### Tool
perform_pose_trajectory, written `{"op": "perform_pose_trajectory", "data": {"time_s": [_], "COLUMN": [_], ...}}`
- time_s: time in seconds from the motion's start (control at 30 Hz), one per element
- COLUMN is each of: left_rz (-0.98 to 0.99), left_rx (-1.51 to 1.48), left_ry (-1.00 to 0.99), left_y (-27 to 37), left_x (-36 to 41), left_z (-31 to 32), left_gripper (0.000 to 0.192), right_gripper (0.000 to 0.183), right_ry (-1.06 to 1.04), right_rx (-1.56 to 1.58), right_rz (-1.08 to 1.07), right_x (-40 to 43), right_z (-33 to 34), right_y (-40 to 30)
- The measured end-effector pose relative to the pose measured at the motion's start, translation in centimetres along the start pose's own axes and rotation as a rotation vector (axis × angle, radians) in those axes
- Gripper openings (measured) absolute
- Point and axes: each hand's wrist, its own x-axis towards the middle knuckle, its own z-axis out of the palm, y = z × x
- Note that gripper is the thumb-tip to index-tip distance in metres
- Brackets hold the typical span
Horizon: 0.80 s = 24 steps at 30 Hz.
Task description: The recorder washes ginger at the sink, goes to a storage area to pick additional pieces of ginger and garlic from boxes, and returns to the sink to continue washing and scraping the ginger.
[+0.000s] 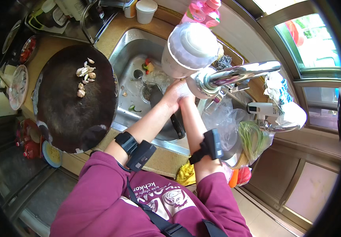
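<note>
Both hands meet under the chrome faucet (241,74) and its white water filter (191,44), over the steel sink (123,59). My left hand (172,93) and my right hand (185,90) overlap, wet, with water on them; their fingers are partly hidden under the filter. Whether anything is between them cannot be seen. Below the forearms, a knife with a black handle (177,126) lies slanting in the sink. A spoon (138,74), a piece of red and green pepper (148,66) and a green scrap (134,108) lie near the drain strainer (150,91).
Left of the sink is a round dark chopping board (75,121) with garlic (83,71). Plastic bags (223,121) and green stalks (252,134) lie on the right. A pink detergent bottle (201,14) and a white tub (146,11) stand behind. A yellow cloth (186,174) hangs at the front edge.
</note>
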Motion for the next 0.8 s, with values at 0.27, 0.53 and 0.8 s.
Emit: {"op": "perform_pose_trajectory", "data": {"time_s": [0.27, 0.53, 0.8], "left_rz": [-0.038, -0.113, -0.222], "left_rx": [0.034, 0.393, 0.202], "left_ry": [0.132, 0.236, 0.203], "left_y": [1.4, 6.7, 9.0], "left_x": [-0.6, -2.4, -5.9], "left_z": [-2.1, -5.1, -6.5], "left_gripper": [0.028, 0.015, 0.031], "right_gripper": [0.026, 0.022, 0.026], "right_ry": [-0.165, -0.492, -0.502], "right_rx": [-0.17, 1.06, 0.335], "right_rz": [0.459, 1.223, 1.156], "right_x": [0.7, 0.3, 1.4], "right_z": [2.8, 1.1, 6.7], "right_y": [-10.1, -8.5, -7.5]}}
